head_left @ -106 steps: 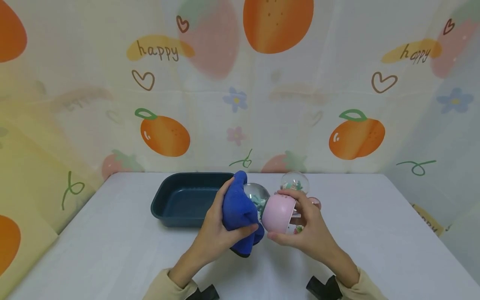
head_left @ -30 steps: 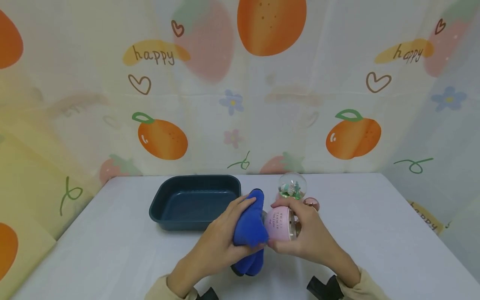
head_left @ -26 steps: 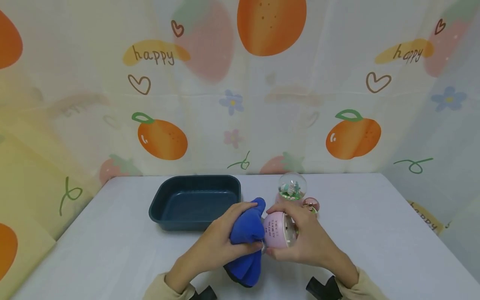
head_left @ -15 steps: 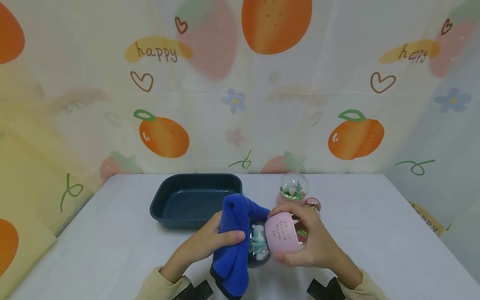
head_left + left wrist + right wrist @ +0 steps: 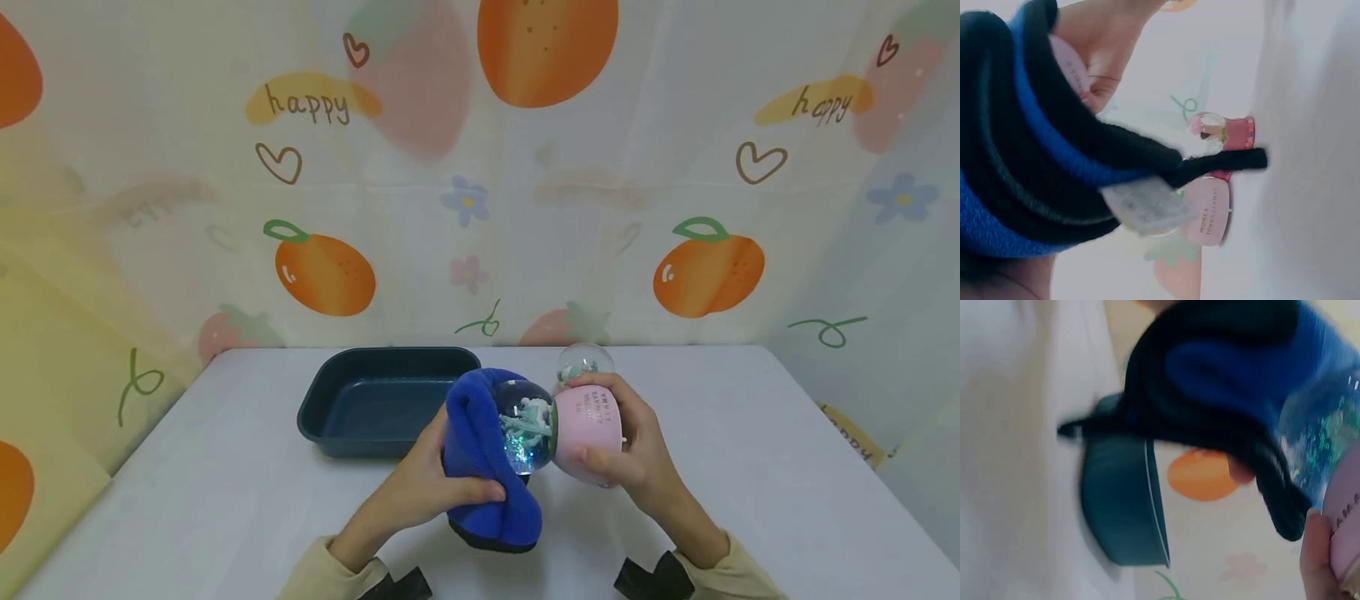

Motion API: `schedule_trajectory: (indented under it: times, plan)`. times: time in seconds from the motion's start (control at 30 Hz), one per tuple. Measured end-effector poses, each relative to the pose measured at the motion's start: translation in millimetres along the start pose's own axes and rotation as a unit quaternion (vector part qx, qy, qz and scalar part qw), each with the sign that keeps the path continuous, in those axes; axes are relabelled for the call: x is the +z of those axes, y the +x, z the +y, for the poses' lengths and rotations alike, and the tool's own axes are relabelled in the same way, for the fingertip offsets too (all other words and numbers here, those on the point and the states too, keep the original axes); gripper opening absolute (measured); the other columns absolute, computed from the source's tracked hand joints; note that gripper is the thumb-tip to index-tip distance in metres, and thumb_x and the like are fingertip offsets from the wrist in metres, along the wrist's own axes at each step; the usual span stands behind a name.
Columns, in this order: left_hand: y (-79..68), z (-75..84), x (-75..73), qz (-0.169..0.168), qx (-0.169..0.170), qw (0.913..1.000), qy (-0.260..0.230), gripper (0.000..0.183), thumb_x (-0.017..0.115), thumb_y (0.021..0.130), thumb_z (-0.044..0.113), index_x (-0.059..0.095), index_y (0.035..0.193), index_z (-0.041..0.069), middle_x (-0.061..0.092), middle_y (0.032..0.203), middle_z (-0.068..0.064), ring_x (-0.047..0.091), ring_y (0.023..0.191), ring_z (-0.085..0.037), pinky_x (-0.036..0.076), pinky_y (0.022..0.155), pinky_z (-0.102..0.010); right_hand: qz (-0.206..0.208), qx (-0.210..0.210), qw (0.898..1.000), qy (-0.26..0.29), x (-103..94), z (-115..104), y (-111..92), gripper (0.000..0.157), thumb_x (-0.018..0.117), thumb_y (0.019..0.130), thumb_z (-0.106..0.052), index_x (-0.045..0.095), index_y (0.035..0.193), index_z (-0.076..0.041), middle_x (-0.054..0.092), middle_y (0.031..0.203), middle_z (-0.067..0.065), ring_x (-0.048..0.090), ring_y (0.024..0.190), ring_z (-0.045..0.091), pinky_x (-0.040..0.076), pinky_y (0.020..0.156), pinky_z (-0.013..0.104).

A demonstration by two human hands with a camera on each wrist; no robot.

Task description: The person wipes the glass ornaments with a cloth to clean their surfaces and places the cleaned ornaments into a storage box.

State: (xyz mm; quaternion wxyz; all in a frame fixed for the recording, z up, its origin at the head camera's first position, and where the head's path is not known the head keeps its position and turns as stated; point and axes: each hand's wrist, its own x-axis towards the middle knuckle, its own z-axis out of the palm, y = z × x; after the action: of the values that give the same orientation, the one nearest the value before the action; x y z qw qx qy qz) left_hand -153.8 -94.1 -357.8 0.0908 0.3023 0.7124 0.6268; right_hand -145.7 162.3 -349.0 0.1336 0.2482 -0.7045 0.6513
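Observation:
My right hand (image 5: 641, 446) grips the pink lettered base of a snow globe (image 5: 588, 429), which lies on its side in the air with its clear dome toward the left. Teal figures and glitter show inside the dome. A blue cloth (image 5: 480, 467) with a dark edge is bunched in my left hand (image 5: 427, 483), thumb over its front. The cloth wraps the dome's left side and hides that part. In the left wrist view, the cloth's dark edging and a white tag (image 5: 1144, 205) hang close to the camera.
A dark teal rectangular tray (image 5: 337, 446) stands at the back left of the white table (image 5: 750, 483). Another snow globe (image 5: 587, 358) is behind my right hand. The left wrist view also shows a smaller globe with a deep pink base (image 5: 1239, 132) beside it.
The cloth covered most of the dome a second ago; now much of the dome shows. Since half a second ago, the globe has risen and turned, and the cloth has shifted up with it.

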Motion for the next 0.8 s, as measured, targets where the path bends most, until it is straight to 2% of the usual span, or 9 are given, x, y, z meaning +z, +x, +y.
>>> schedule_trajectory:
  times: [0.13,0.23,0.33,0.43,0.53,0.67,0.73,0.8]
  plan:
    - [2.4,1.2,8.9,0.061,0.03,0.9972,0.031,0.108,0.088,0.075,0.022,0.018,0.155,0.036,0.041,0.151,-0.004,0.046,0.131,-0.034,0.042,0.104,-0.061,0.007,0.074,0.997,-0.004,1.9,-5,0,0.044,0.061,0.082,-0.012,0.055,0.125,-0.015,0.06,0.116,0.0,0.06,0.096,0.019,0.059,0.068,0.034]
    - [3.5,1.5,14.5,0.097,0.041,0.9933,0.049,0.114,0.088,0.074,0.016,0.013,0.156,0.04,0.034,0.156,-0.002,0.042,0.135,-0.034,0.041,0.104,-0.063,-0.014,0.132,0.991,0.005,1.3,-7,1,0.046,0.057,0.088,-0.019,0.048,0.132,-0.01,0.053,0.118,0.009,0.063,0.093,0.023,0.06,0.067,0.035]
    - [4.0,0.4,18.0,0.124,0.055,0.9886,0.065,0.115,0.088,0.073,0.012,0.013,0.156,0.038,0.033,0.157,-0.002,0.042,0.135,-0.034,0.041,0.104,-0.063,-0.053,0.187,0.981,0.029,0.0,-7,1,0.053,0.052,0.093,-0.026,0.038,0.139,-0.004,0.052,0.116,0.013,0.067,0.083,0.026,0.059,0.066,0.035]
    - [4.2,-1.4,19.5,0.139,0.078,0.9838,0.081,0.115,0.088,0.072,0.009,0.014,0.157,0.033,0.034,0.156,-0.004,0.044,0.133,-0.034,0.042,0.103,-0.061,-0.091,0.218,0.97,0.057,-1.3,-7,2,0.06,0.05,0.096,-0.03,0.029,0.144,0.0,0.056,0.113,0.01,0.069,0.08,0.024,0.06,0.068,0.035]
    - [3.9,-1.9,18.7,0.145,0.089,0.9813,0.091,0.116,0.089,0.071,0.008,0.014,0.157,0.032,0.036,0.155,-0.003,0.045,0.132,-0.032,0.042,0.102,-0.059,-0.12,0.22,0.965,0.072,-3.8,-6,1,0.066,0.054,0.094,-0.03,0.024,0.144,0.001,0.059,0.108,0.007,0.07,0.078,0.022,0.058,0.068,0.032]
    - [4.0,-1.8,14.1,0.14,0.085,0.9829,0.084,0.116,0.089,0.07,0.006,0.017,0.156,0.033,0.04,0.153,0.001,0.048,0.13,-0.026,0.043,0.103,-0.055,-0.154,0.197,0.965,0.082,-7.6,-7,1,0.081,0.073,0.085,-0.021,0.021,0.143,0.0,0.051,0.121,0.015,0.065,0.094,0.024,0.057,0.075,0.031]
    - [4.0,-1.1,12.6,0.136,0.079,0.9848,0.073,0.115,0.089,0.07,0.007,0.018,0.156,0.035,0.041,0.152,0.001,0.049,0.13,-0.025,0.041,0.105,-0.055,-0.156,0.185,0.967,0.079,-7.9,-8,2,0.089,0.08,0.079,-0.017,0.02,0.143,-0.002,0.044,0.128,0.021,0.06,0.101,0.026,0.058,0.078,0.033]
    - [4.5,-0.7,12.0,0.135,0.074,0.9857,0.07,0.114,0.089,0.071,0.008,0.018,0.156,0.035,0.041,0.153,0.002,0.048,0.13,-0.025,0.04,0.106,-0.055,-0.143,0.175,0.972,0.063,-7.2,-10,2,0.091,0.082,0.075,-0.014,0.021,0.142,-0.002,0.036,0.135,0.024,0.056,0.106,0.028,0.058,0.082,0.032]
